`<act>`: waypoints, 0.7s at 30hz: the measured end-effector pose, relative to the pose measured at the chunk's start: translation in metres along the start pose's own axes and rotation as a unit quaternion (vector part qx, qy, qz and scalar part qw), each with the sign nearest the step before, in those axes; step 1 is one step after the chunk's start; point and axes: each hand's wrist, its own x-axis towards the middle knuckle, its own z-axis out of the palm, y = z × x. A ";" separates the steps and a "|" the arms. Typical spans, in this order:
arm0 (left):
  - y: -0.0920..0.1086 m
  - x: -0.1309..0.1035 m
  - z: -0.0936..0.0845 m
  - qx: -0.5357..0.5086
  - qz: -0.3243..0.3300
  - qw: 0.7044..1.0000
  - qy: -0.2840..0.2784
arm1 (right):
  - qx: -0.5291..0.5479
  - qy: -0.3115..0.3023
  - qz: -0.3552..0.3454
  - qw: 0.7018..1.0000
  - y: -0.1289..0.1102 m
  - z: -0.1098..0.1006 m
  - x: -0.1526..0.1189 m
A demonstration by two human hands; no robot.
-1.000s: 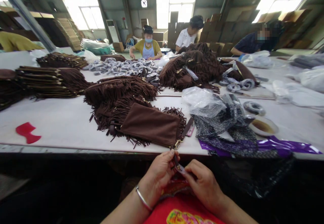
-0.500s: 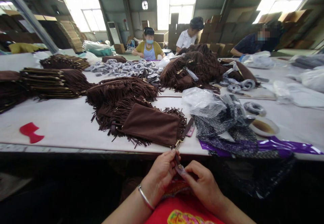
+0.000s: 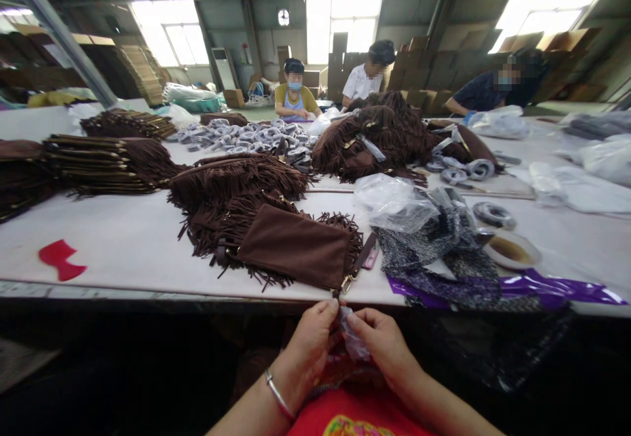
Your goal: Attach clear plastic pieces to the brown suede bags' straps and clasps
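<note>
A brown fringed bag (image 3: 296,245) lies at the table's front edge, its plain suede side facing up. Gold hardware (image 3: 346,283) joins a brown strap (image 3: 365,255) at its near right corner. Just below that corner, my left hand (image 3: 313,334) pinches a narrow dark strap end (image 3: 336,294). Crumpled clear plastic film (image 3: 355,340) hangs between my hands, gripped by the thumb and fingers of my right hand (image 3: 384,340). Whatever the film covers is hard to make out. A pink tag (image 3: 371,257) shows beside the strap.
More fringed bags (image 3: 236,179) are heaped behind. Stacked bags (image 3: 98,163) stand left, near a red scrap (image 3: 62,258). Grey wrapped coils (image 3: 246,133) lie farther back. On the right are speckled fabric (image 3: 434,252), purple film (image 3: 557,286) and a bowl (image 3: 513,248). Several people work across the table.
More plastic film now shows between my hands, hiding the strap end and small metal piece seen there before. My right hand has tilted upward slightly. The bag stays in place.
</note>
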 end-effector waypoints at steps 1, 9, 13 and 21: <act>-0.001 -0.001 -0.003 -0.004 0.004 1.000 -0.003 | -0.012 0.002 -0.007 1.000 -0.002 0.002 0.003; -0.007 -0.013 -0.017 -0.020 0.007 0.998 0.052 | -0.029 -0.007 -0.016 0.999 -0.009 0.019 0.014; -0.011 -0.016 -0.015 -0.028 -0.017 0.999 0.036 | -0.037 0.008 -0.038 0.999 -0.008 0.019 0.011; -0.011 -0.008 -0.018 0.119 0.073 0.987 0.076 | -0.044 -0.021 -0.019 0.999 0.001 0.010 0.001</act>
